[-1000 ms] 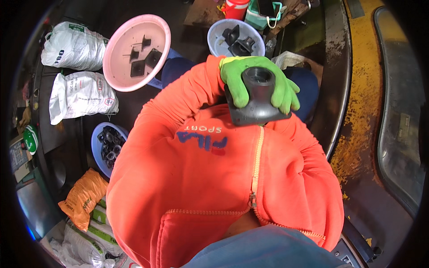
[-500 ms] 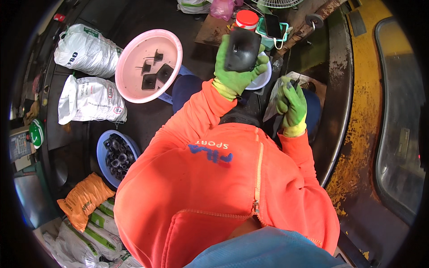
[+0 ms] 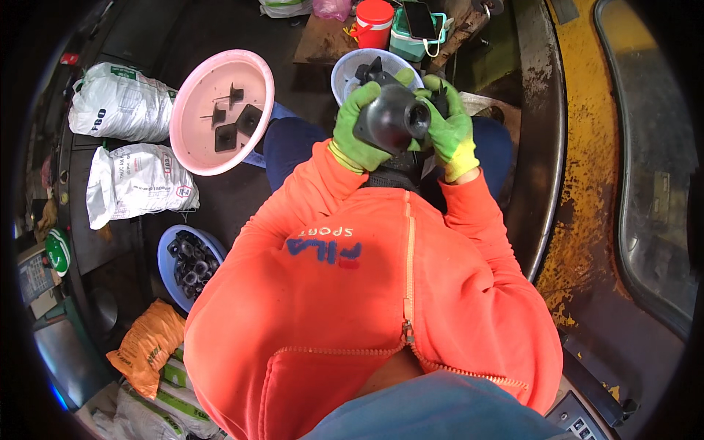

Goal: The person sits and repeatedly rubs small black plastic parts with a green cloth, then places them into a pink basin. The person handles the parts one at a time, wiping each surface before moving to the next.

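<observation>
My left hand [image 3: 358, 139] wears a green glove and is closed around a black, hollow moulded part [image 3: 389, 121]. The part's round neck with a hole now faces right, toward my other hand. My right hand [image 3: 451, 132], gloved the same way, is beside that opening with its fingers bent inward. Something small and dark shows between its fingers, too hidden to name. Just beyond the hands is a pale blue-white basin [image 3: 345, 73] with dark pieces in it, partly covered by the hands.
Left of me stands a pink basin [image 3: 183, 139] with several black flared pieces. A blue basin [image 3: 166, 268] holds many black parts. White sacks [image 3: 121, 110] and an orange bag [image 3: 147, 345] lie farther left. A red-and-white jug [image 3: 374, 26] and a phone [image 3: 419, 20] sit ahead. Yellow rusty machinery [image 3: 579, 183] borders the right.
My left hand has lowered the black part and turned it so its neck faces right. My right hand has moved left and up to the part. The view has shifted slightly.
</observation>
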`<state>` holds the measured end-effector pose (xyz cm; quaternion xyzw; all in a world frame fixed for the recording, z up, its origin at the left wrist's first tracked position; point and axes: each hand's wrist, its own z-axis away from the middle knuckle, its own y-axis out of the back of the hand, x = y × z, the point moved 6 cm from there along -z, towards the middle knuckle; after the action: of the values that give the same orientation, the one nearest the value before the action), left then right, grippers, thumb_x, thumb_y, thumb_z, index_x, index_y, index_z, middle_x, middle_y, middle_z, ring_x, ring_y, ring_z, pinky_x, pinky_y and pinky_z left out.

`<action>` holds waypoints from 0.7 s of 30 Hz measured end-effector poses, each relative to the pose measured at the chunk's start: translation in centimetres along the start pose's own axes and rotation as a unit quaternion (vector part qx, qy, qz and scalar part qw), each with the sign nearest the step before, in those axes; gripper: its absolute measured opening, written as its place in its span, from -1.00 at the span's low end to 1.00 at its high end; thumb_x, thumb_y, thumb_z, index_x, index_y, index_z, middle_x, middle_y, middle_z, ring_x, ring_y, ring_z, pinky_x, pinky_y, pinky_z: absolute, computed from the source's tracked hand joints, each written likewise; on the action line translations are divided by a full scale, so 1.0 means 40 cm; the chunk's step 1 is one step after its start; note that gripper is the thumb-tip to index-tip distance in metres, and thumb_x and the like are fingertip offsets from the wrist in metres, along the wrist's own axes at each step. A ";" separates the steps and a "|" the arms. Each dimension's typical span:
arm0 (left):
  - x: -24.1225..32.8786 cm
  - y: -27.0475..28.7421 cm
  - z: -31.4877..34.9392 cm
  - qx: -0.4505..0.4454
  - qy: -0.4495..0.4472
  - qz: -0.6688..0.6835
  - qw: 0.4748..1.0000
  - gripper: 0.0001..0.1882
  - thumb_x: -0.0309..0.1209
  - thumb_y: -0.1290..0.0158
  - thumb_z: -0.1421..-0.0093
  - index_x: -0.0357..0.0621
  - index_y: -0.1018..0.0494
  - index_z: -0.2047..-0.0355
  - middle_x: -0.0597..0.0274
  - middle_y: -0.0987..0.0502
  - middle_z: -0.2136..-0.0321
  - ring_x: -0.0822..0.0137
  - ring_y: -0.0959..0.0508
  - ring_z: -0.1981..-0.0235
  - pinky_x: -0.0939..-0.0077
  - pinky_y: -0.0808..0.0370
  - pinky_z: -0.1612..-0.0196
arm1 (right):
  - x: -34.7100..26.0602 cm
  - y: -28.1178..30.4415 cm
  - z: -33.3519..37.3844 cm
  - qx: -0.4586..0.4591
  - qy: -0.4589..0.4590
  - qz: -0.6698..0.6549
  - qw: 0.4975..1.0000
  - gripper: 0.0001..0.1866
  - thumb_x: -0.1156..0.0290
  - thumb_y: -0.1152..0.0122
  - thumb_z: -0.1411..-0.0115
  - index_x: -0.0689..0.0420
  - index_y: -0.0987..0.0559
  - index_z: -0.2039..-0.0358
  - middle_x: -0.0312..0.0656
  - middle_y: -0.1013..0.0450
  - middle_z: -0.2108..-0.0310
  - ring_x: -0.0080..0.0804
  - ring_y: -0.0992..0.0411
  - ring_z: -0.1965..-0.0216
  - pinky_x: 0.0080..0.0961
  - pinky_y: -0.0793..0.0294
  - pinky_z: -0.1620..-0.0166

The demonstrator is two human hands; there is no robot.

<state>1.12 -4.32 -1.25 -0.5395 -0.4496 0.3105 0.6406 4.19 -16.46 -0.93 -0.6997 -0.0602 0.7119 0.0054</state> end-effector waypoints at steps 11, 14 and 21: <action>0.058 0.057 0.006 0.067 0.035 0.043 0.996 -0.42 -0.03 0.07 -0.22 -0.24 -0.38 -0.08 -0.18 -0.44 -0.03 -0.10 -0.46 -0.02 -0.13 -0.49 0.09 | -0.166 0.004 0.047 -0.189 0.269 0.354 0.875 -0.75 0.45 -0.07 -0.24 0.18 -0.55 0.08 -0.12 -0.54 0.25 -0.26 -0.50 0.26 -0.46 -0.47 0.19; 0.061 0.024 -0.001 0.006 0.035 0.026 0.999 -0.39 -0.05 0.04 -0.19 -0.29 -0.36 -0.09 -0.19 -0.43 -0.04 -0.10 -0.49 0.02 -0.08 -0.51 0.10 | -0.196 -0.012 0.046 -0.200 0.284 0.402 0.847 -0.74 0.44 -0.12 -0.21 0.11 -0.57 0.08 -0.14 -0.56 0.26 -0.19 -0.53 0.27 -0.41 -0.52 0.23; 0.092 -0.012 -0.007 0.011 -0.024 -0.018 1.000 -0.57 -0.28 0.00 -0.13 -0.25 -0.41 0.03 0.02 -0.49 0.09 0.07 -0.52 0.08 0.10 -0.51 0.02 | -0.179 -0.023 0.054 -0.203 0.308 0.386 0.846 -0.74 0.44 -0.14 -0.21 0.13 -0.57 0.08 -0.11 -0.56 0.21 -0.16 -0.54 0.23 -0.39 -0.54 0.19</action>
<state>2.80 -1.31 0.10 -0.5171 -0.4709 0.3167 0.6408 2.11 -16.36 6.30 -0.8353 0.0759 0.3762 -0.3936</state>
